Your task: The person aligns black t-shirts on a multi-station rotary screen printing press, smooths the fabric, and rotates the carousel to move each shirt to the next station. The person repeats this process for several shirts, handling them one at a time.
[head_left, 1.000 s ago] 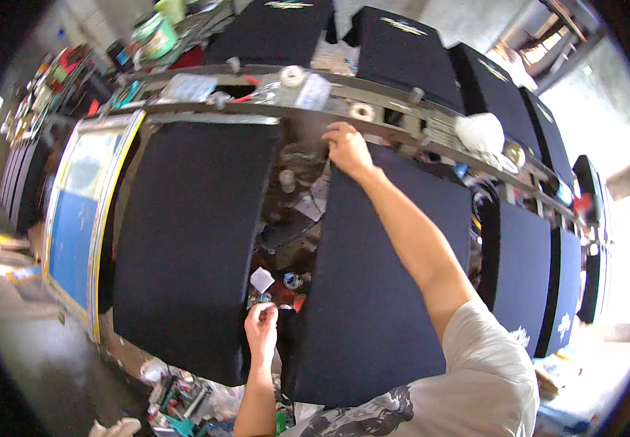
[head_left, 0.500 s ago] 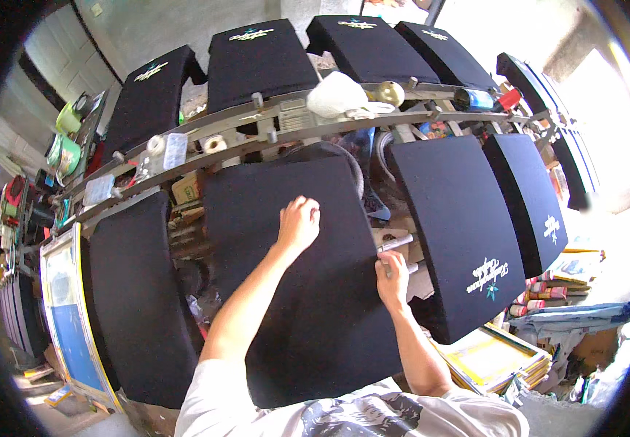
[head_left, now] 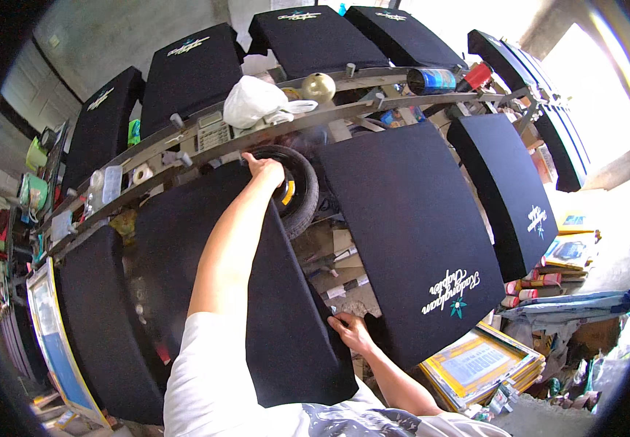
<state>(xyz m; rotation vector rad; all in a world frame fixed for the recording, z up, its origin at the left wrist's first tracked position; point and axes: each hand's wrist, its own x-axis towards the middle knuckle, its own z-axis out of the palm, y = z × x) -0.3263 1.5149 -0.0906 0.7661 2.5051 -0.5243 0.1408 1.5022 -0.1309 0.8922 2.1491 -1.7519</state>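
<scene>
A plain black cloth (head_left: 235, 291) is stretched over the board in front of me. My left hand (head_left: 267, 172) reaches to its far right corner, fingers closed at the cloth's edge beside a black tire (head_left: 304, 195). Close to my body, my right hand (head_left: 353, 332) pinches the right edge of the same cloth near its front end. To the right lies another cloth-covered board (head_left: 409, 218), black with white lettering and a green star-like print near its front.
A metal rail (head_left: 344, 120) crosses behind the boards, bearing a white plastic bag (head_left: 253, 103), a round gold-coloured object (head_left: 318, 87) and a blue can (head_left: 431, 81). Yellow-framed screens (head_left: 482, 364) are stacked at lower right. A blue-and-white framed screen (head_left: 61, 342) leans at left.
My left hand has moved from above the middle of the cloth to its far right corner. My right hand has slid nearer to me along the right edge. The view has shifted right.
</scene>
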